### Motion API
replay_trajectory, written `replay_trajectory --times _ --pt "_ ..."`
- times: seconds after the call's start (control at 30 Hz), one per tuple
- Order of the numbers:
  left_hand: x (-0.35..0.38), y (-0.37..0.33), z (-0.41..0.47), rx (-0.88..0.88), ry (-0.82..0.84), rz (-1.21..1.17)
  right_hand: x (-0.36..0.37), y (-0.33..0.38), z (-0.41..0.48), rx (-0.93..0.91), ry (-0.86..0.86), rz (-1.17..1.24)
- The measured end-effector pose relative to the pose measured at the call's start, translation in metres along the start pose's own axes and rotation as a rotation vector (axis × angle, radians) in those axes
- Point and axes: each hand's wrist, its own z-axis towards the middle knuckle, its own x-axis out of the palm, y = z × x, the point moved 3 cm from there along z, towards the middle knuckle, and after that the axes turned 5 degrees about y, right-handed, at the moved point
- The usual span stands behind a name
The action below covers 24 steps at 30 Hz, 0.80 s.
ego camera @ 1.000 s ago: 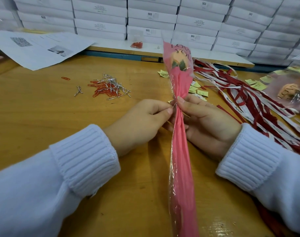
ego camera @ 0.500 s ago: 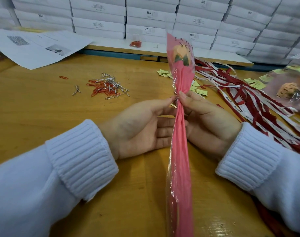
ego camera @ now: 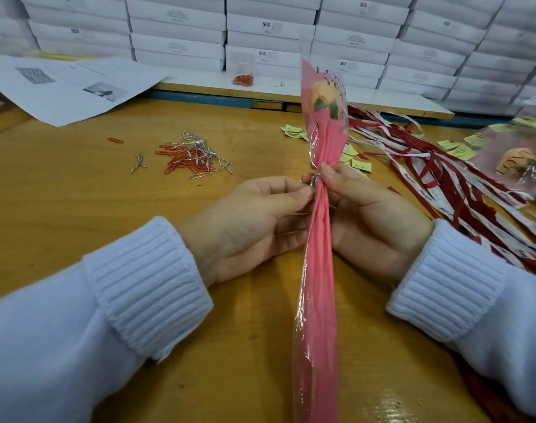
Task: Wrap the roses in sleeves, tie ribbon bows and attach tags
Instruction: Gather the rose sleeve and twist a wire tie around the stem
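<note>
From the head camera, the containers come first: a wall of closed white boxes point(ego camera: 178, 41) is stacked along the back, and what is inside them cannot be seen. In front of them, on a pale ledge, a small clear packet point(ego camera: 243, 77) holds red clips.

The rose point(ego camera: 324, 97) stands in its pink sleeve point(ego camera: 320, 270) at the centre, flower end up and away from the person, the long tail running down toward the camera. The left hand point(ego camera: 254, 221) pinches a silver twist tie point(ego camera: 314, 178) at the sleeve's neck between thumb and forefinger. The right hand point(ego camera: 373, 218) is curled round the sleeve just beside it, thumb tip against the neck.

On the wooden worktop point(ego camera: 62, 193) lie a heap of red paper clips point(ego camera: 181, 161) mixed with silver ties, yellow tags point(ego camera: 359, 164) behind the hands, and red and white ribbons point(ego camera: 443, 190) spread to the right. A second wrapped rose point(ego camera: 517, 160) rests on them. Printed sheets point(ego camera: 71, 87) lie far left.
</note>
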Motion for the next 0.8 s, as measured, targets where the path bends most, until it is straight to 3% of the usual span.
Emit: replay_trajectory --times 0.3,0.43,0.6,0.8 --pt "-0.003 0.000 -0.003 0.063 -0.096 0.121 -0.005 0.002 -0.006 -0.032 -0.002 -0.040" --pt "0.001 -0.004 -0.007 0.131 -0.048 0.132 -0.005 0.002 -0.006 -0.032 -0.050 -0.066" --pt "0.004 -0.003 -0.005 0.086 -0.029 0.109 -0.005 0.003 -0.007 -0.035 -0.091 -0.110" --pt "0.008 -0.005 -0.008 0.082 -0.038 0.355 -0.007 0.000 -0.005 -0.010 -0.133 -0.163"
